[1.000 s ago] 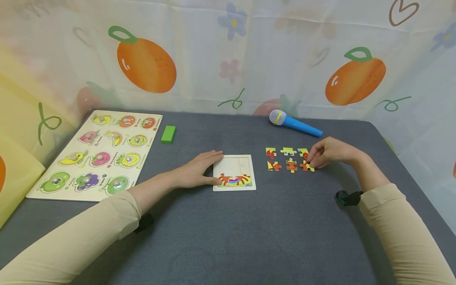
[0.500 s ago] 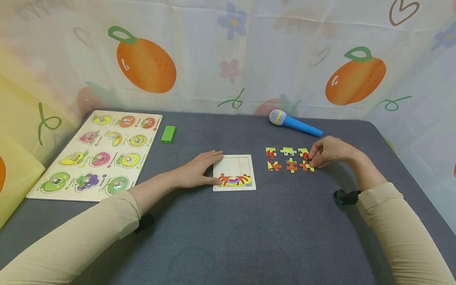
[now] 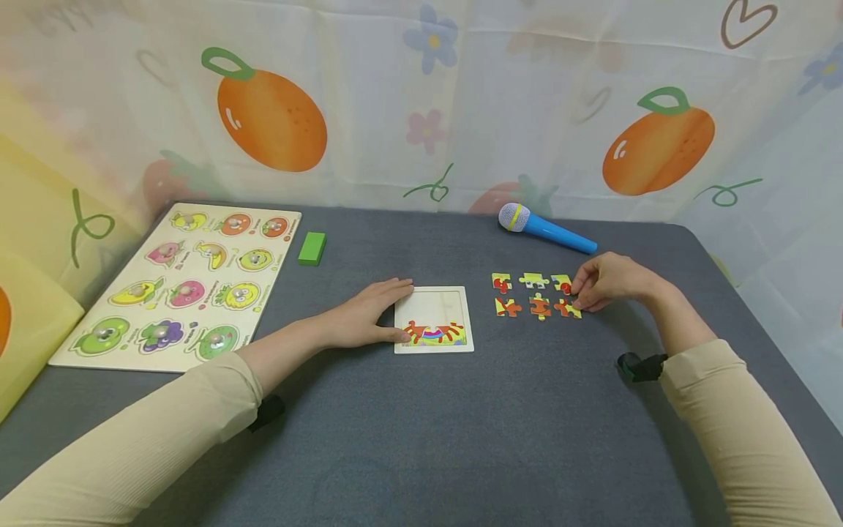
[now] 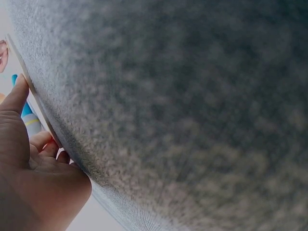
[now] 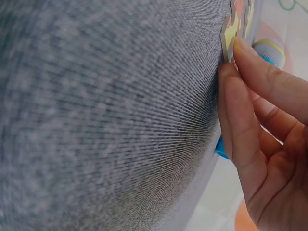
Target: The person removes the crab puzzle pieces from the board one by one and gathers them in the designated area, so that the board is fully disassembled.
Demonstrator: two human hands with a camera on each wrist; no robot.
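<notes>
A small square puzzle tray (image 3: 431, 307) lies on the table, with a picture strip along its near side. Spread over its left edge is my left hand (image 3: 362, 316), thumb at the near corner and fairly straight fingers at the far one. Right of the tray, several jigsaw pieces lie in two rows. My right hand (image 3: 606, 282) pinches the right-end jigsaw piece (image 3: 568, 307) of the near row, which still lies flat. In the right wrist view, the thumb and fingertips meet at that piece's yellow edge (image 5: 232, 36). Fingers partly cover the far row's right-end piece (image 3: 561, 282).
A blue toy microphone (image 3: 549, 228) lies behind the pieces. At the left is a large fruit peg board (image 3: 191, 289), with a green block (image 3: 312, 249) beside it. A fruit-patterned curtain (image 3: 369, 110) rises behind the dark grey table (image 3: 435, 439).
My right hand has shifted very slightly at the right-end piece. The left hand, tray and pieces stay in place.
</notes>
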